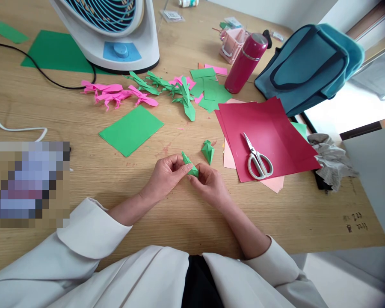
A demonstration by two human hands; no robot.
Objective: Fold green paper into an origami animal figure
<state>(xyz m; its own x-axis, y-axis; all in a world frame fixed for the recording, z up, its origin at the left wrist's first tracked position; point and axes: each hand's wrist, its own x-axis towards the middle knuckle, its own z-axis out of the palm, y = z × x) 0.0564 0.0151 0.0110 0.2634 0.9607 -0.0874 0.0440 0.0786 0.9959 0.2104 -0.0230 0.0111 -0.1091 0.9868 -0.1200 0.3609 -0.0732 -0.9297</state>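
Between my two hands is a small folded piece of green paper (192, 170), held just above the wooden table. My left hand (168, 176) pinches its left side with thumb and forefinger. On the other side my right hand (208, 185) has its fingertips closed on the lower right end. Part of the fold is hidden by my fingers. A second folded green paper piece (208, 151) lies on the table just beyond my right hand. Farther to the left rests a flat green paper sheet (131, 130).
Pink folded figures (112, 94) and green folded figures (186, 100) lie across the middle. Scissors (259, 162) rest on red sheets (276, 137) at right. Behind stand a fan (125, 51), a red bottle (246, 63) and a teal bag (308, 64). A blurred patch covers the left edge.
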